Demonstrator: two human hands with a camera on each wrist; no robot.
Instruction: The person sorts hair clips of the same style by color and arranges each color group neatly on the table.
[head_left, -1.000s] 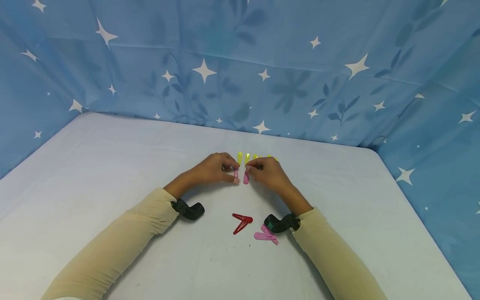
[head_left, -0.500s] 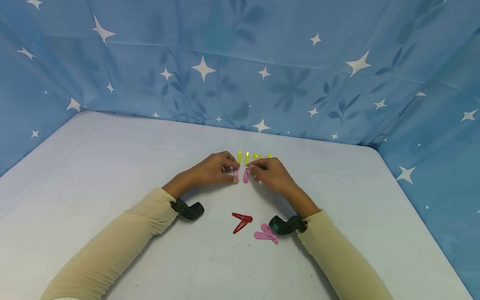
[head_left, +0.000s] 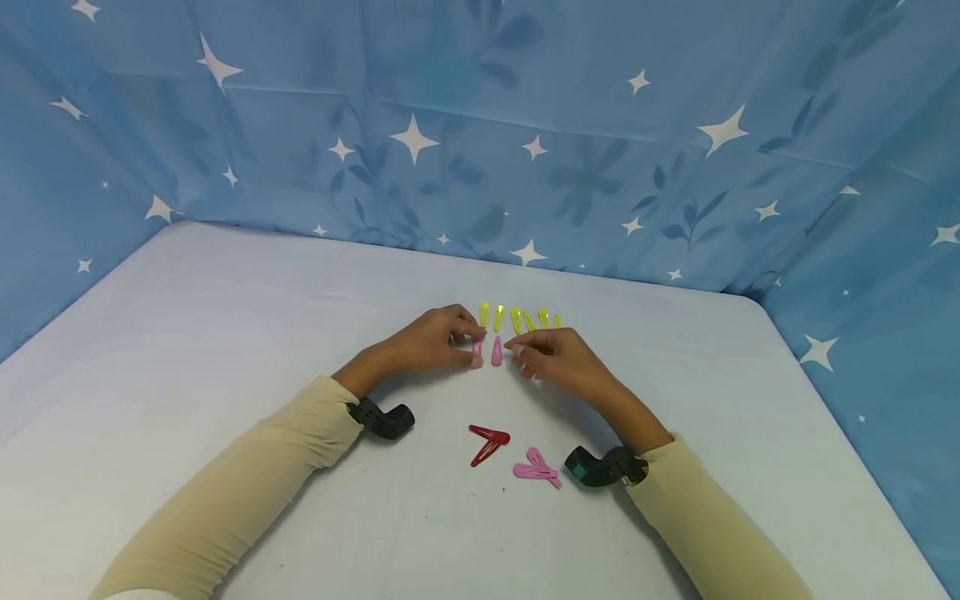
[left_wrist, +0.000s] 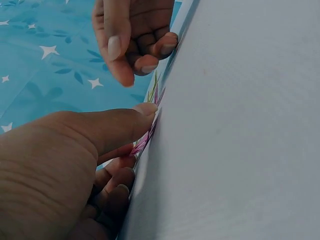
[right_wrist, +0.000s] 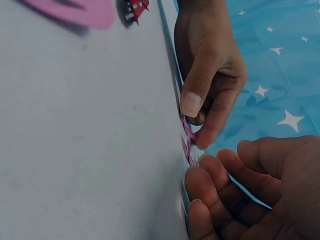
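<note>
The left hand pinches one pink clip between thumb and fingers, on the white desk; the right hand holds nothing, its fingers are loosely bent, and it is just beside a second pink clip, which lies between the two hands; yellow clips make a row behind these; nearer to the person lie two red clips, overlapping at one end, and, to their right, two crossed pink clips.
</note>
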